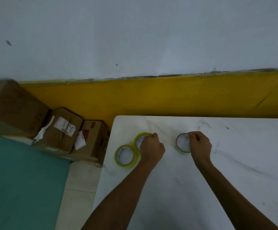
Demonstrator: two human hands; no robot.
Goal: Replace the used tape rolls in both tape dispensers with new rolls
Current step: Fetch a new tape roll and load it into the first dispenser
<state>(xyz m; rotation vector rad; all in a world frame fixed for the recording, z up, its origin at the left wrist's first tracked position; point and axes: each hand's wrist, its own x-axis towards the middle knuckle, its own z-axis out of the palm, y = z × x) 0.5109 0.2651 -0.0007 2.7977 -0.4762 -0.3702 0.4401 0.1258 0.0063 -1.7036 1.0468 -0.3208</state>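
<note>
Tape rolls (pixel 124 154): 1 under each of 2 hands (pixel 152 149).

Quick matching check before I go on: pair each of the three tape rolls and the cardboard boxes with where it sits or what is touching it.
Things:
1. thick yellow roll nearest the table's left edge
2. thick yellow roll behind it
3. thin grey-rimmed roll
4. cardboard boxes

States:
A. on the floor, left of the white table
B. held at its rim by the right hand
C. lying flat, no hand on it
D. under the left hand, which grips its far rim

Pairs: 1-C, 2-D, 3-B, 4-A
</note>
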